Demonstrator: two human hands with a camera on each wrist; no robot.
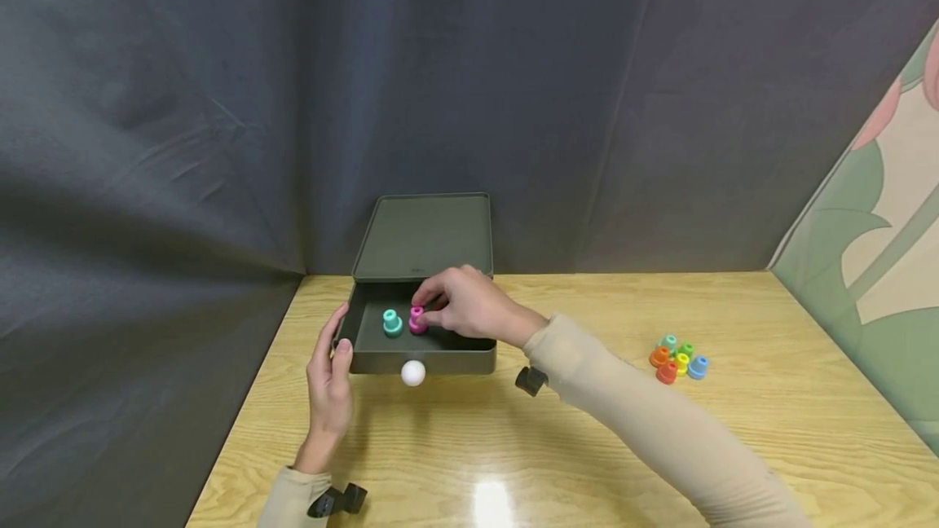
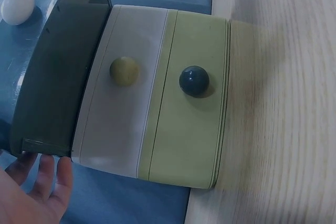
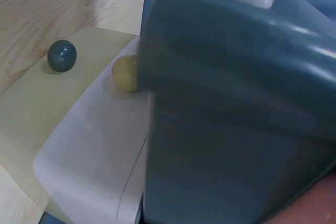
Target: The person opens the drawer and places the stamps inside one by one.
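Open top drawer (image 1: 381, 341) of a small dark-green drawer box (image 1: 421, 239), pulled toward the table's near edge, close to the far left corner of the wooden table (image 1: 587, 446). Inside the drawer, two small pegs side by side: a teal peg (image 1: 392, 323) standing free toward the left wall, a pink peg (image 1: 417, 319) just beside it on the right.

Right hand (image 1: 469, 304) reaching in over the drawer's right part — thumb and fingertips curled round the pink peg, pinching it near its top. Left hand (image 1: 330, 385) upright against the drawer's left front corner, fingers relaxed and nearly straight, thumb touching the corner edge; nothing gripped. In the left wrist view, the same fingertips (image 2: 50, 174) at the drawer's dark corner.

White knob (image 1: 413, 373) on the drawer's front face, at its middle. Under that drawer, seen from the wrists: a pale drawer front with a yellowish knob (image 2: 124, 71) and a light-green one with a dark knob (image 2: 194, 81).

Well apart, toward the table's right edge — a tight cluster of coloured pegs (image 1: 678, 358): orange, red, yellow, green, teal, blue.
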